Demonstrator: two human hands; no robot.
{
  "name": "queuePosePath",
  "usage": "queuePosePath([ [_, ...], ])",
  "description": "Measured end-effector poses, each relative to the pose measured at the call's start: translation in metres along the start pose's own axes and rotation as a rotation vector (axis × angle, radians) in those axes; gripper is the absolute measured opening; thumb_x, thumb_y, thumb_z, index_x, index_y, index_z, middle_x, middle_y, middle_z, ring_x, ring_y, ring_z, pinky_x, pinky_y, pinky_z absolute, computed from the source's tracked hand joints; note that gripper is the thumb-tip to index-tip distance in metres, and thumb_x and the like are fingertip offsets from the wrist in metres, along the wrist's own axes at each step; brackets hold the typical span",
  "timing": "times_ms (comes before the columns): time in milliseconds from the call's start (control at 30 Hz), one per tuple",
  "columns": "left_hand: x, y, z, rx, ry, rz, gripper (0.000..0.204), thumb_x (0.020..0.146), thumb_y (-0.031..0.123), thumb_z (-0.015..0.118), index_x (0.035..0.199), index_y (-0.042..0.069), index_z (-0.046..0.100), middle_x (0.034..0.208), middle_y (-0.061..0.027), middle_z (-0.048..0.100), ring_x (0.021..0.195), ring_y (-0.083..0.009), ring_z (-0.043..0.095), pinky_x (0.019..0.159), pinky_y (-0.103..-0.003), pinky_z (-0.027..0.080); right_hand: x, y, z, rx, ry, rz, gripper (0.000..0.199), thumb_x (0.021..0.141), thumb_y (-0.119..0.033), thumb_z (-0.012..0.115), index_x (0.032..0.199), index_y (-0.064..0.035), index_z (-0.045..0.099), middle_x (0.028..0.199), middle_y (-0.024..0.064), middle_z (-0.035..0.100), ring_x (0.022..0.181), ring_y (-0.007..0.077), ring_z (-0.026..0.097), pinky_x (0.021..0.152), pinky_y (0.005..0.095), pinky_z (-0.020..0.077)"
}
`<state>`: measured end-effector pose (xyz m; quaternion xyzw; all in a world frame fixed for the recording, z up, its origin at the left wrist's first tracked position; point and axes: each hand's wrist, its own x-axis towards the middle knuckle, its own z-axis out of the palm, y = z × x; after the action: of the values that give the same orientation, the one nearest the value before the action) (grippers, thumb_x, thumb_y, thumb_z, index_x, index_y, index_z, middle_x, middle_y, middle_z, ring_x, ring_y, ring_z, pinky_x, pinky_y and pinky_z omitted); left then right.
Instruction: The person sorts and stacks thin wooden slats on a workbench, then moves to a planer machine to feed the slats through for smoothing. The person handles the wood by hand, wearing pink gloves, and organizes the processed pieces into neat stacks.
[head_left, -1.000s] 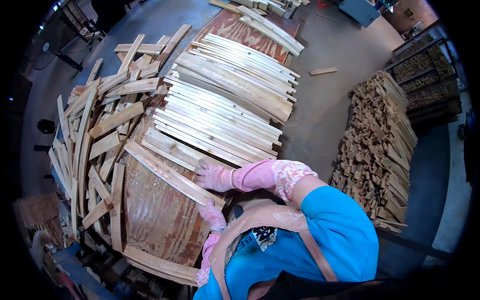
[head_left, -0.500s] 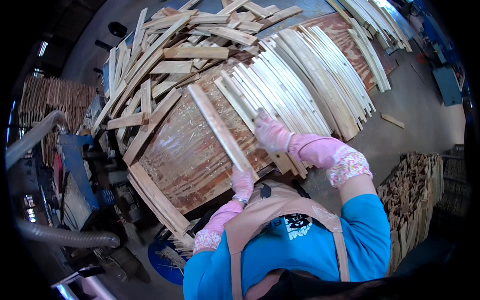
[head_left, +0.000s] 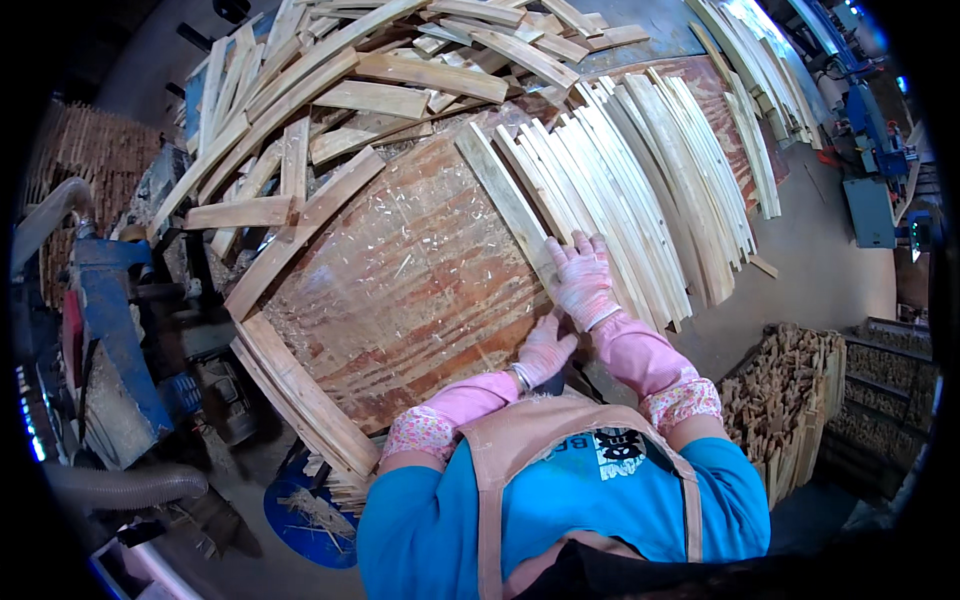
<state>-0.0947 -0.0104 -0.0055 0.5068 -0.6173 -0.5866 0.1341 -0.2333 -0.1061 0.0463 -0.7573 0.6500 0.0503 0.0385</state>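
Both hands wear pale pinkish gloves. My right hand point(head_left: 582, 282) lies with fingers spread over the near part of the row of wooden strips point(head_left: 610, 200), touching the leftmost ones. The outermost left strip point(head_left: 503, 192) lies slightly angled from the row, with a narrow gap at its far end. My left hand point(head_left: 545, 352) is at the near end of that strip, by the table's near edge. Its fingers are stretched out and the thumb stands apart; nothing shows in its grasp. The exact contact of its fingertips is hard to see.
A jumbled pile of boards point(head_left: 400, 75) covers the far left of the worn wooden tabletop point(head_left: 400, 270), which carries shavings. More boards point(head_left: 310, 400) line its left edge. Blue machinery point(head_left: 120, 340) with hoses stands left, a blue tub point(head_left: 300, 520) below, and stacked wood point(head_left: 785, 400) right.
The strip my left hand held at mid-table now lies beside the row. My left hand has moved right and let go of it. My right hand has shifted right, its fingers now spread.
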Motion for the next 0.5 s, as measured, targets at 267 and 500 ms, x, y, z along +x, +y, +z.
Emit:
queuePosePath([
  [267,0.068,0.001,-0.019,-1.251,0.122,-0.403,0.037,0.105,0.049,0.056,0.124,0.019,0.066,0.104,0.0012,0.07,0.089,-0.0139,0.064,0.077,-0.034,0.053,-0.03,0.025,-0.011,0.199,0.189,0.12,0.049,0.084,-0.03,0.075,0.129,-0.0126,0.068,0.103,0.0109,0.076,0.109,0.0316,0.068,0.117,0.061,0.0364],
  [500,0.089,-0.014,-0.026,-1.409,-0.056,-0.307,0.06,0.106,0.061,0.052,0.13,0.008,0.065,0.108,-0.0069,0.075,0.086,-0.0221,0.07,0.076,-0.039,0.06,-0.065,-0.006,-0.018,0.374,0.143,0.254,0.083,0.079,-0.038,0.086,0.149,-0.0066,0.054,0.132,0.0246,0.063,0.124,0.0432,0.059,0.106,0.0527,0.0477],
])
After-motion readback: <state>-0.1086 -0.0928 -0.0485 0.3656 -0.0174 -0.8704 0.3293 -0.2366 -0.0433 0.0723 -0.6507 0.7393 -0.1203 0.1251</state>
